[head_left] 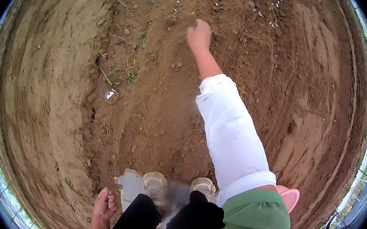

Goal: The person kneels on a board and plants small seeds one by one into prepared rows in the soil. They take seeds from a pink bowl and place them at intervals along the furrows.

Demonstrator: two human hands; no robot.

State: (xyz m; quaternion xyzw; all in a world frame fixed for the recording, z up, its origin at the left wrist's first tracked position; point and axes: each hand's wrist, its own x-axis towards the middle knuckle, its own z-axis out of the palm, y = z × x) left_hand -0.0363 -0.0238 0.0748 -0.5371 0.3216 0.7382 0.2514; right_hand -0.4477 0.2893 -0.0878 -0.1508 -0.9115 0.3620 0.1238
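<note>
My right hand (199, 35) reaches forward over the brown soil (167, 113), its fingers blurred and partly hidden; whether it holds anything cannot be told. A white sleeve cover (235, 129) wraps that forearm below a green sleeve. At the lower left, beside the board under my shoes, my left hand (107, 203) is curled around small pale pieces that look like garlic cloves. More whitish cloves (260, 14) lie scattered on the soil at the top, right of my right hand.
My shoes (155, 184) rest on a flat grey board (130, 182). A pink plastic container (289, 197) shows partly behind my right elbow. On the soil at left lie a small round object with a shiny centre (111, 96) and dry stalks (106, 76). A raised soil bank (51, 78) runs along the left.
</note>
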